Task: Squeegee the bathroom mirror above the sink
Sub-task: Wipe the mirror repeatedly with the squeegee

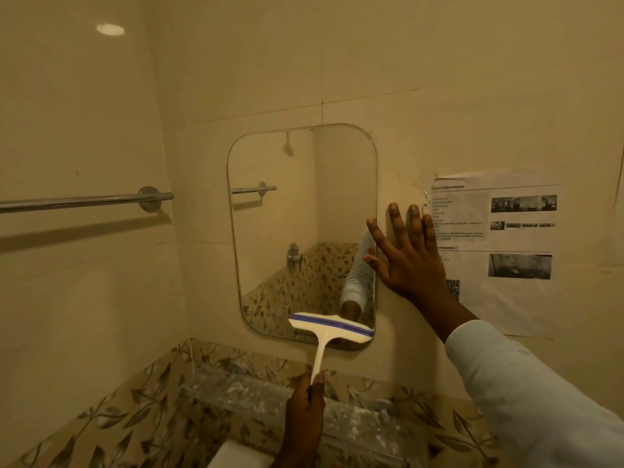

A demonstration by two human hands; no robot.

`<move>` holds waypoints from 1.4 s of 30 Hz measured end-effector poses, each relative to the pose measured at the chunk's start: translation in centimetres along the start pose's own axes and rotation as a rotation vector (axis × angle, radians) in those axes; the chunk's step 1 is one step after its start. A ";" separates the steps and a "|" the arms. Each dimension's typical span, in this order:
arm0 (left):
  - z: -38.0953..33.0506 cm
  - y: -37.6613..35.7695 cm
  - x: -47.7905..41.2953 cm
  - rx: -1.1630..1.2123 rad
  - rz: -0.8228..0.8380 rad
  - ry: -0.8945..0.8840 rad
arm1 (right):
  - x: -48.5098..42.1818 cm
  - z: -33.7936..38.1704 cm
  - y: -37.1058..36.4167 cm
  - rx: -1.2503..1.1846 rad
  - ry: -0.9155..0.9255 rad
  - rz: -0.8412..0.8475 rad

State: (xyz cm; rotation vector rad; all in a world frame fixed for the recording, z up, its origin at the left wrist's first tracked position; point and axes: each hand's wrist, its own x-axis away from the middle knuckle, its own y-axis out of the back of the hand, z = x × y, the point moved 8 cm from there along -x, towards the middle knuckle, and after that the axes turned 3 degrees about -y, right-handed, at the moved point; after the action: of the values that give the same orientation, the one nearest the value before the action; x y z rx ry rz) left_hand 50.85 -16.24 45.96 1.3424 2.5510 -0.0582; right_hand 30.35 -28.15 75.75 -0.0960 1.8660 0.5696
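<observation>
A rounded rectangular mirror (297,211) hangs on the beige tiled wall. A white squeegee (329,329) with a blue rubber strip lies with its blade across the mirror's lower right part, handle pointing down. My left hand (305,413) grips the end of that handle from below. My right hand (408,255) lies flat with spread fingers on the wall at the mirror's right edge, its thumb touching the mirror's rim. The sleeve and hand show reflected in the glass.
A chrome towel bar (84,200) juts from the left wall. A printed paper sheet (499,251) is stuck to the wall right of the mirror. A glass shelf (256,396) runs below the mirror over leaf-patterned tiles. A white sink edge (236,456) shows at the bottom.
</observation>
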 end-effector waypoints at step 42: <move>-34.6 11.1 -15.7 0.257 -0.192 -0.410 | 0.0 -0.2 -0.5 0.028 0.009 -0.056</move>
State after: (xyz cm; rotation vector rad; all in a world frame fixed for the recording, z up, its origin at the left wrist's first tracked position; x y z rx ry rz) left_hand 61.21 -17.22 84.17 1.0257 2.3601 -0.6468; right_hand 30.35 -28.67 75.60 -0.1318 1.8741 0.5052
